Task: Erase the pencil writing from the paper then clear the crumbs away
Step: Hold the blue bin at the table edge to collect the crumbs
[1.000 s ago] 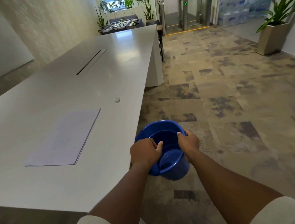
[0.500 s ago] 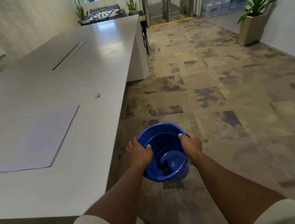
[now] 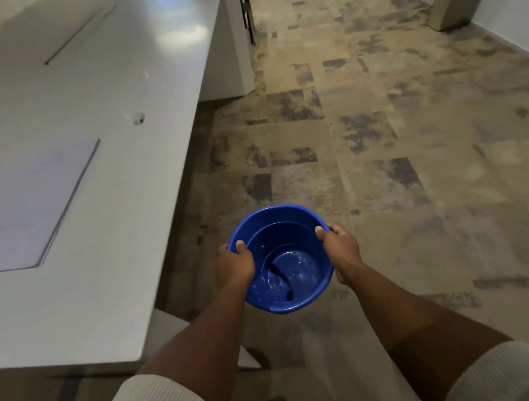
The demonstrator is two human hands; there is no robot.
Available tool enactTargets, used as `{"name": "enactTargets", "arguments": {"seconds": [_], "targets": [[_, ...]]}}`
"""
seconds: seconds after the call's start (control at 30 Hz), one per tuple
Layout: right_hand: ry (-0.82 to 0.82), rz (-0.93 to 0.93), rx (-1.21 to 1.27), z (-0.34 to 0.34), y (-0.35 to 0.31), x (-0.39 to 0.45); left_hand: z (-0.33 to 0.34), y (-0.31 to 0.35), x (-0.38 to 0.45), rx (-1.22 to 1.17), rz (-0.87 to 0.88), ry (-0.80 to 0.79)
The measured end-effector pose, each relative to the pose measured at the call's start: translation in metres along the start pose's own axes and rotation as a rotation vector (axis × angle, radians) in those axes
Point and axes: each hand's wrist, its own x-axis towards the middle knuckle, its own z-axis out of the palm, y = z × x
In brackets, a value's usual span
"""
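Head view, nearest first: both hands grip a blue bucket (image 3: 282, 259) by its rim, the left hand (image 3: 234, 263) on its left edge and the right hand (image 3: 339, 249) on its right, holding it above the floor (image 3: 381, 158) just beside the table (image 3: 126, 244). Whether crumbs lie inside the bucket cannot be told. Farther off, the paper (image 3: 23, 205) lies flat on the table, looking blank, though blur could hide faint marks. Beyond it sits a small pale object (image 3: 137, 118), probably the eraser. Erasing seems finished; the crumb clearing looks close to done or under way.
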Motion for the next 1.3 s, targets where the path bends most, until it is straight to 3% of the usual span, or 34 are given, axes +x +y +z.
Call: {"name": "enactTargets", "arguments": {"seconds": [0.4, 0.57, 0.67, 1.0, 1.3], "targets": [[0.0, 0.042, -0.303, 0.018, 0.147, 0.059, 0.054, -0.116, 0.054, -0.087, -0.186, -0.108], [-0.002, 0.023, -0.403, 0.042, 0.244, 0.104, 0.103, -0.197, 0.1, -0.005, -0.201, -0.052], [0.001, -0.02, -0.435, 0.05, 0.269, 0.118, 0.112, -0.227, 0.117, 0.038, -0.152, 0.013], [-0.119, -0.011, -0.501, 0.087, 0.437, 0.204, 0.206, -0.385, 0.209, -0.071, -0.165, 0.075], [-0.173, 0.026, -0.488, 0.11, 0.536, 0.256, 0.262, -0.467, 0.268, -0.043, -0.218, 0.145]]}}
